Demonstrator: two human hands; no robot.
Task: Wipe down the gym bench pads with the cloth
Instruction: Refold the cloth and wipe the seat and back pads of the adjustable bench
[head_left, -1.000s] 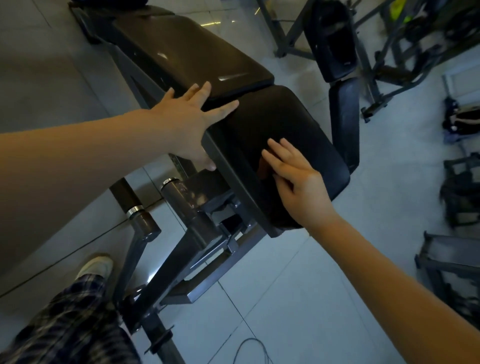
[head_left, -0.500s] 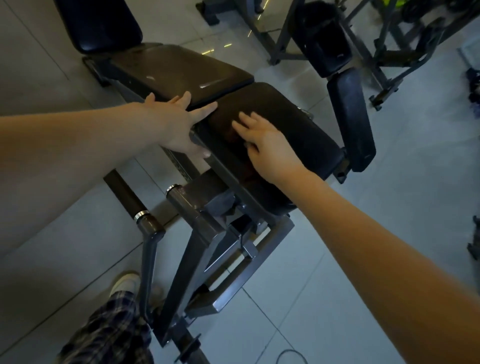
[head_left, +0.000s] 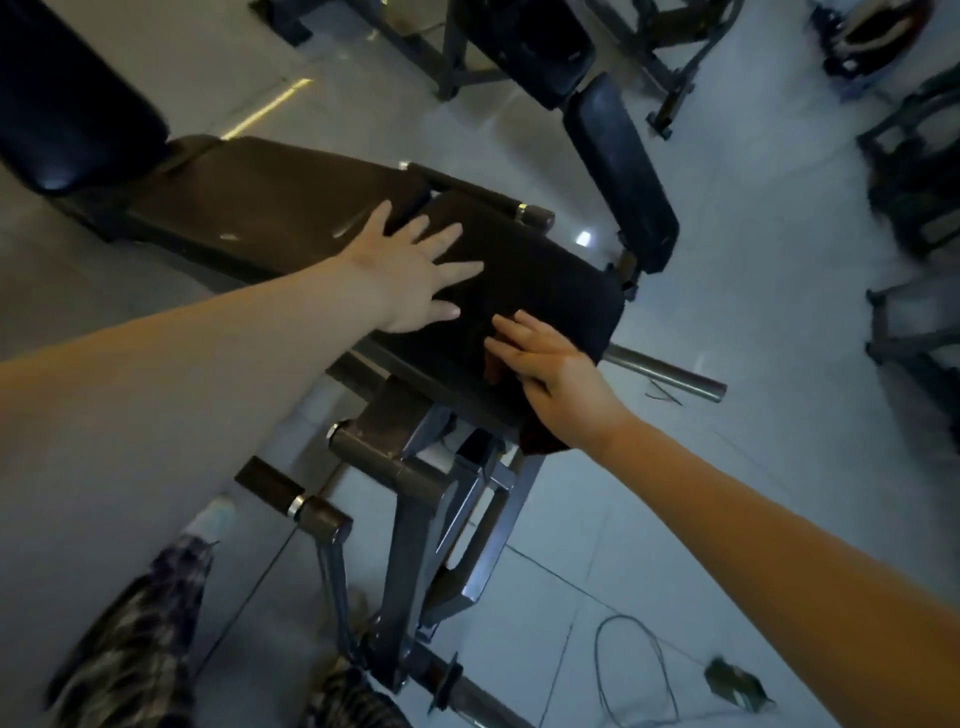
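Our right hand (head_left: 556, 374) lies flat with straight fingers, gripping nothing, and presses the dark red cloth (head_left: 540, 441) onto the near edge of the seat pad (head_left: 545, 280). The cloth's tail hangs off that edge. Our left hand (head_left: 415, 275), fingers spread and empty, braces on the seat pad's end beside the back pad (head_left: 270, 202). We judge the seat half-wiped, with the back pad, headrest pad (head_left: 67, 119) and leg pad (head_left: 623, 171) left. Around the bench lie pale floor tiles (head_left: 727, 467) and other gym machines (head_left: 914, 176).

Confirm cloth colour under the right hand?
Dark red cloth, dimly lit; shows in the head view, pressed under the right hand.
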